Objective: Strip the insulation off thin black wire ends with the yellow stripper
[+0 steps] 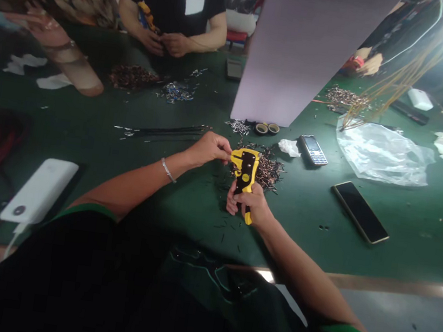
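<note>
Two hands in play — our right hand (256,201) wraps the yellow-and-black tool (248,164) above the counter (297,241), long axis running away from us, nose facing left toward our left hand (207,149), whose grip is pinched together — contents unclear.

Black smartphone (360,212) and white power bank (39,191) on green table (293,241).

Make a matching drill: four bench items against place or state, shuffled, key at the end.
1. Yellow-and-black hand tool
2. White power bank
3. Keypad phone
4. Smartphone

A. Beside crumpled white tissue
B. Screen dark, lying at the right
C. Gripped in the right hand
D. White cable plugged in

Pairs: 1-C, 2-D, 3-A, 4-B
</note>
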A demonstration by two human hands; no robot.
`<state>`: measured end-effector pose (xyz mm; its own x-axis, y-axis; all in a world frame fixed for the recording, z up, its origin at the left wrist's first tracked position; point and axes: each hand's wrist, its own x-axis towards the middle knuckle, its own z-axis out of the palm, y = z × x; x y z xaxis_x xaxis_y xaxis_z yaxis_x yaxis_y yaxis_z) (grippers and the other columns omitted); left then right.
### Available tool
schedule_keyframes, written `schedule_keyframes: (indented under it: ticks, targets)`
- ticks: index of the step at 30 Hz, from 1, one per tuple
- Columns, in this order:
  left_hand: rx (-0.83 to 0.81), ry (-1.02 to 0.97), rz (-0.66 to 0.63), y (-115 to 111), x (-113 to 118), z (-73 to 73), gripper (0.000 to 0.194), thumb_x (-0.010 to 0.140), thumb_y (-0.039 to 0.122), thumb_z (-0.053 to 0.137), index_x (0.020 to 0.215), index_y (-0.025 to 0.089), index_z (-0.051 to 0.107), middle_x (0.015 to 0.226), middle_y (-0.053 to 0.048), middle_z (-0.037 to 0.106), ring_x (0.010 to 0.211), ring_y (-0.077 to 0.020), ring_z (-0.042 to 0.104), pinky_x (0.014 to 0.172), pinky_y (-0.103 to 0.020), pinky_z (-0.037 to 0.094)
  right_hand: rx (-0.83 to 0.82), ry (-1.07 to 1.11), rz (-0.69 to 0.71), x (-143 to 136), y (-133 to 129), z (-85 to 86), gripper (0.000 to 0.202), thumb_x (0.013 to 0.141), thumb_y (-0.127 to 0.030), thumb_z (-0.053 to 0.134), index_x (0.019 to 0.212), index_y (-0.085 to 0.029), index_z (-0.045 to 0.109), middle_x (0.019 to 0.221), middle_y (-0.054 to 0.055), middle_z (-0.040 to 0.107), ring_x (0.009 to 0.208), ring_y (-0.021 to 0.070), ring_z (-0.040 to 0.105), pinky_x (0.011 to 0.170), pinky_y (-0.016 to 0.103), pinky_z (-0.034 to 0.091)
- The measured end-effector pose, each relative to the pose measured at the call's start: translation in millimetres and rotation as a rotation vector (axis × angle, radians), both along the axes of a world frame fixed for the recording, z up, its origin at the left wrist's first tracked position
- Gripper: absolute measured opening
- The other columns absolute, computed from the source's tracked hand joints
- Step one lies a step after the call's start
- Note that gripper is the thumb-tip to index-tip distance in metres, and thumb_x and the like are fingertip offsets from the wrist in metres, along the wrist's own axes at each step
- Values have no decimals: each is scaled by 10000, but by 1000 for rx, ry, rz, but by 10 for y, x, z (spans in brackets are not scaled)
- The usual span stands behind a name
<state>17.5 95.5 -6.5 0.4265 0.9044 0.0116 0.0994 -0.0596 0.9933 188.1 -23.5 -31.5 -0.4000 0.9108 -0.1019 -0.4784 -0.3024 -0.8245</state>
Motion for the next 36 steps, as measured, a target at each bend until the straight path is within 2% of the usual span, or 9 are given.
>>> schedule_keyframes:
  ticks: [5,11,19,31,36]
  targets:
    - [-8,-41,-15,-5,-7,22,56,606,130,727,607,147,674,568,-6,672,496,-84,604,535,-232,474,-2,34,51,53,24,34,192,629,-76,621,798,-163,593,553,-31,592,420,118,489,423,280,423]
    - [29,10,-3,1,-25,62,37,609,120,720,614,140,689,523,9,643,496,-82,593,538,-227,463,67,67,94,48,52,-16,214,631,-115,643,840,-153,620,609,-4,623,495,150,541,498,324,466]
    - [114,84,-10,4,-55,104,21,650,177,719,636,165,708,543,6,654,521,-89,593,563,-241,460,92,40,35,60,73,-51,329,611,-147,653,939,-159,640,698,16,654,614,194,607,610,379,505]
    - [294,216,53,-32,-70,205,45,686,158,686,657,162,720,570,7,656,554,-99,569,567,-250,420,104,-43,-24,106,94,-69,352,607,-127,645,957,-166,635,719,11,651,632,199,606,635,394,499]
    - [253,192,38,-34,-79,258,39,688,167,697,656,161,718,550,14,639,539,-94,572,561,-244,424,88,-37,-15,96,73,-28,348,598,-130,632,944,-169,635,703,10,647,624,199,602,627,395,504]
